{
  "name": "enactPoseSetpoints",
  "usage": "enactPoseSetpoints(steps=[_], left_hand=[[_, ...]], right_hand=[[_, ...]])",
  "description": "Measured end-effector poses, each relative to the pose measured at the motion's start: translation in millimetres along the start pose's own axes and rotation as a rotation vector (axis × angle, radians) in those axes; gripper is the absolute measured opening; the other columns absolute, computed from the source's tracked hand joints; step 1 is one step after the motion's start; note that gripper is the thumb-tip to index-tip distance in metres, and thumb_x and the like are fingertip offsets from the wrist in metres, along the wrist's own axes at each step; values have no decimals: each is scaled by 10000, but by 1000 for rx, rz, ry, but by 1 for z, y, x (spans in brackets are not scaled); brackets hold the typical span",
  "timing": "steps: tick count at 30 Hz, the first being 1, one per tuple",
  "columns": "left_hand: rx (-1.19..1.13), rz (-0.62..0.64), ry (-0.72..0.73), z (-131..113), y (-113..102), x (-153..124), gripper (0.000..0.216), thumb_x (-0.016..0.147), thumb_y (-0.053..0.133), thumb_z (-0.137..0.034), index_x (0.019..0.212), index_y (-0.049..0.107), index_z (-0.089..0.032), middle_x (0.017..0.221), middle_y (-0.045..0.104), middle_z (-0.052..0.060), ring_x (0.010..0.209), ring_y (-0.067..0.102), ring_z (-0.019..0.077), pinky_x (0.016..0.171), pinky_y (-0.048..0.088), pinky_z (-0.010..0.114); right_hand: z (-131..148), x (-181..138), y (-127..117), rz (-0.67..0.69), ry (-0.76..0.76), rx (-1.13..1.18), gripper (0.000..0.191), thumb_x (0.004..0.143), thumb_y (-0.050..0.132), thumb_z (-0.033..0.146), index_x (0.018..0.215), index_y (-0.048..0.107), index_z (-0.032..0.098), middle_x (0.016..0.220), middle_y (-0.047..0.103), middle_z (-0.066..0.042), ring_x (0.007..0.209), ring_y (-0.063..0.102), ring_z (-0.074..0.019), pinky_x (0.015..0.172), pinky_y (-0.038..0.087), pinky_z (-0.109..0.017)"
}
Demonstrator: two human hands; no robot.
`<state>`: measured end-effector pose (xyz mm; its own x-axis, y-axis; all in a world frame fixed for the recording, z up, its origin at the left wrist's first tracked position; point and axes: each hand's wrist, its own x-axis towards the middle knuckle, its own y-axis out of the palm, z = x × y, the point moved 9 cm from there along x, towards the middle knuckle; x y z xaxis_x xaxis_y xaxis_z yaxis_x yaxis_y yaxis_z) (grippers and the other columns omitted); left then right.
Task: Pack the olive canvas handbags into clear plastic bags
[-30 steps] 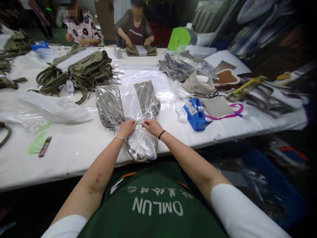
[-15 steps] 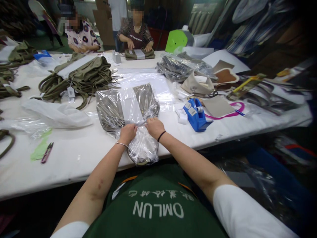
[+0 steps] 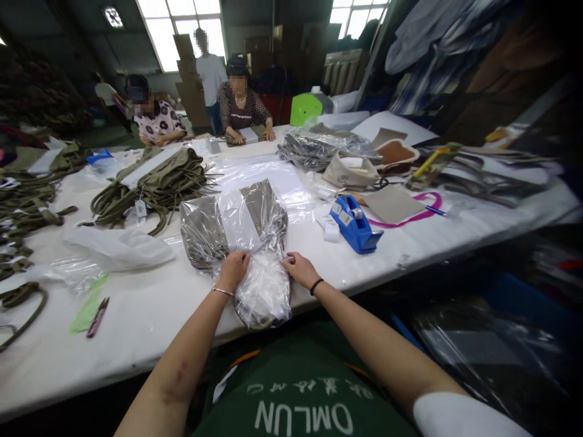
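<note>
An olive-grey folded bag [image 3: 203, 227] with a white paper band [image 3: 237, 220] round it lies inside a clear plastic bag [image 3: 264, 285] at the table's front. The plastic's near end bulges and droops over the table edge. My left hand [image 3: 234, 270] is closed on the plastic bag just below the paper band, thumb and fingertips pressed together. At the right edge of the plastic, my right hand [image 3: 300, 269] has its thumb and fingers bent together on the film. What exactly lies between those fingertips is too small to see clearly.
A blue tape dispenser [image 3: 355, 223] stands to the right, near a grey sheet [image 3: 394, 205]. Pink-handled thread snips [image 3: 97, 317] lie at left. Olive bags with cords [image 3: 157, 179] are piled behind. Across the table a co-worker [image 3: 243, 103] presses on another folded bag.
My right hand has moved right, from the gathered middle of the plastic to its side edge. My left hand stays on the plastic. The view has tilted up.
</note>
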<state>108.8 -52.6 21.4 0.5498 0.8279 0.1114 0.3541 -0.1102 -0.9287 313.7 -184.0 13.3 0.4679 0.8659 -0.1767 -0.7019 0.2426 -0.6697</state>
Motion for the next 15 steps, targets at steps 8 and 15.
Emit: enactPoseSetpoints(steps=[8,15], left_hand=[[-34,107,84,28,-23,-25,349,959,474,-409,762,644,-176,761,657,35,725,582,155,707,415,258],[-70,418,82,114,-74,-78,341,875,540,-483,868,703,-184,854,711,31,835,633,197,816,488,304]], right_hand=[[34,-25,77,428,26,65,200,788,703,285,671,620,146,540,605,5,459,554,-103,435,395,-182],[100,-161,183,1123,-204,540,296,789,759,354,998,687,157,730,708,13,611,666,-111,628,530,-204]])
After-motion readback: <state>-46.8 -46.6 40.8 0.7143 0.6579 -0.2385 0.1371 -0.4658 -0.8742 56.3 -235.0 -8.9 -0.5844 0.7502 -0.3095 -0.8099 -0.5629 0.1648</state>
